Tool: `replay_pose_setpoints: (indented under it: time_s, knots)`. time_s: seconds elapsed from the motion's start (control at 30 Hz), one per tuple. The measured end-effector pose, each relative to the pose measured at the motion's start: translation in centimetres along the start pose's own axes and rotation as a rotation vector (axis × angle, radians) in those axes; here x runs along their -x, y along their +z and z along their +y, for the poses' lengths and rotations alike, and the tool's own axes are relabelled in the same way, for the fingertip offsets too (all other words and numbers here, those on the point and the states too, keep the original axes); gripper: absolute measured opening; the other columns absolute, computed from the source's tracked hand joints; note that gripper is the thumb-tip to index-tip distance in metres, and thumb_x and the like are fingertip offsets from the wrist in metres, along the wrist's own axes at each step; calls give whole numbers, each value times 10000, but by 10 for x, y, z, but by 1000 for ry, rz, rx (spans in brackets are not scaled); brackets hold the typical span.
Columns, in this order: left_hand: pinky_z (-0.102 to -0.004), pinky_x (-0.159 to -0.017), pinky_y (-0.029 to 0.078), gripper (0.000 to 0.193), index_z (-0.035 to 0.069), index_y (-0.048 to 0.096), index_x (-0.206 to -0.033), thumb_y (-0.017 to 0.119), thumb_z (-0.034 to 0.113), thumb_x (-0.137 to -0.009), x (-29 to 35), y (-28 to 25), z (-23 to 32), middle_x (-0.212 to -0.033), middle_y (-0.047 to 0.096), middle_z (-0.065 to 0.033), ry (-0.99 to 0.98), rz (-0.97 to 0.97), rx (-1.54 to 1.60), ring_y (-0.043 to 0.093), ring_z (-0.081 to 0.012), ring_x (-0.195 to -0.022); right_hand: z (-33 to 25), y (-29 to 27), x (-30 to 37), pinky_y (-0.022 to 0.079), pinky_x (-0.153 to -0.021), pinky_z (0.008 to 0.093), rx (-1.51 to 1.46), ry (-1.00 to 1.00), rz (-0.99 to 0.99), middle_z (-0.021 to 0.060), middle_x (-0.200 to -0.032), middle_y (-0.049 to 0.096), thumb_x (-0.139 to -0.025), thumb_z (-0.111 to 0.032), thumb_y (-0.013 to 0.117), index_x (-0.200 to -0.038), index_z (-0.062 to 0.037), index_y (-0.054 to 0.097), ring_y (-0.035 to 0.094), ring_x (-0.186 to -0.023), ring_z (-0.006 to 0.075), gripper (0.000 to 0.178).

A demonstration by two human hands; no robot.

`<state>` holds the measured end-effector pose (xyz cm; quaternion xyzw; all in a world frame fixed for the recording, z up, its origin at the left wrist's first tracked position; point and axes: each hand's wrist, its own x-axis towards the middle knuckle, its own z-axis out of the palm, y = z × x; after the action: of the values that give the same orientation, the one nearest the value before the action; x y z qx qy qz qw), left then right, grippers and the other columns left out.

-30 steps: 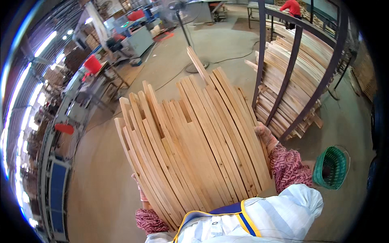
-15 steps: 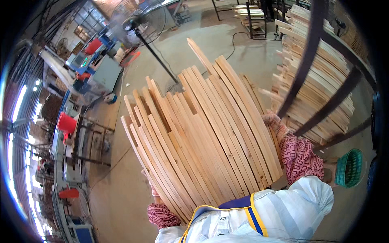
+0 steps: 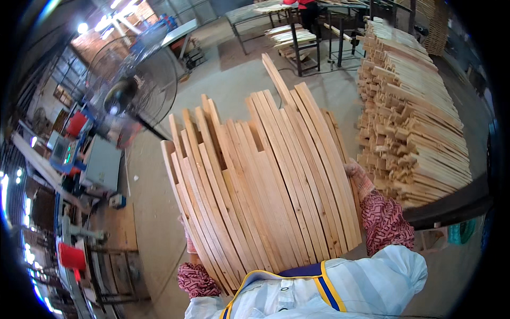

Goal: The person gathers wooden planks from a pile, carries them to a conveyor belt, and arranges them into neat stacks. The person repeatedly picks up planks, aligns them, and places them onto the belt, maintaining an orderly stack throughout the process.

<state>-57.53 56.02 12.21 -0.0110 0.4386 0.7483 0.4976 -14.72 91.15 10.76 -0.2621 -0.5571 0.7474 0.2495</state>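
A wide load of pale wooden strips [image 3: 276, 196] lies side by side in front of my body, held between my two hands. Their far ends are uneven, and one strip sticks out beyond the others. My right hand [image 3: 359, 178], in a light knitted glove, presses against the right side of the load, its fingers partly hidden by the wood. Along the lower left side, only a small part of my left hand [image 3: 189, 242] shows; its fingers are behind the strips. Patterned pink sleeve covers wrap both forearms, and the near ends of the strips reach my apron.
A tall pile of wooden strips [image 3: 419, 122] stands to the right, beside a dark metal bar [image 3: 451, 207]. A stand fan [image 3: 121, 95] is ahead on the left, near a grey machine cabinet [image 3: 103, 162]. Farther off, a person [image 3: 308, 13] stands by tables.
I have moved forward with the load still between my hands. The fan now appears farther left, the right-hand pile is less blocked by the metal frame, and the green basket has slipped partly behind the bar.
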Motion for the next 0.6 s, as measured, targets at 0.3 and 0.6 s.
replay_pose_setpoints:
  time_s: [0.3,0.6]
  knots:
    - [-349,-776,539,714,60,526,-1197,434,682,-859,-19,15,-7,-1031,620,-69,4,-49,97,610,-213,-901,-3,-19,-23,540,-659,308,-82,100,-134,108,-963,661,-943,-248,456,-1074,-6,622,638,-806,171,322]
    - [-402,-889,516,632,73,443,-1330,324,561,-947,-53,-7,-9,-1210,570,-124,-83,-165,176,588,-263,-1056,-59,45,-36,583,-569,320,-285,126,12,131,-886,667,-856,-185,611,-1054,78,591,667,-679,205,330]
